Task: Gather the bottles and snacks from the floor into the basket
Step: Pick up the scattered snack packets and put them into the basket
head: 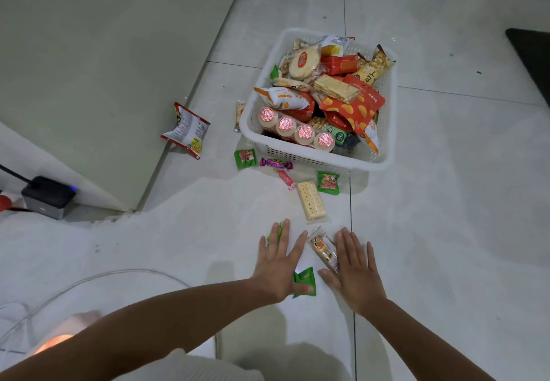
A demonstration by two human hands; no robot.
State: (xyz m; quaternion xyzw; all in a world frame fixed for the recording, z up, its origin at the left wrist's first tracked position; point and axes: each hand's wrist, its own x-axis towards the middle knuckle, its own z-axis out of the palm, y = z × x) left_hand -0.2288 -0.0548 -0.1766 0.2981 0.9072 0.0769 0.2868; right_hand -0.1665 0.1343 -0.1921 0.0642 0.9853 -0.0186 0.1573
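Observation:
A white basket stands on the tiled floor, heaped with snack packs and a row of several small bottles with pink foil lids. My left hand lies flat, fingers spread, over a green packet, with another green packet under its fingertips. My right hand is flat with straight fingers beside an orange-labelled cracker pack, touching its edge. In front of the basket lie a long cracker pack, two green packets, a purple candy and a pink candy.
A red and white chip bag leans against a grey board to the left. A small wrapped snack lies at the basket's left wall. A grey box with a cable sits far left. A dark mat is at the right edge.

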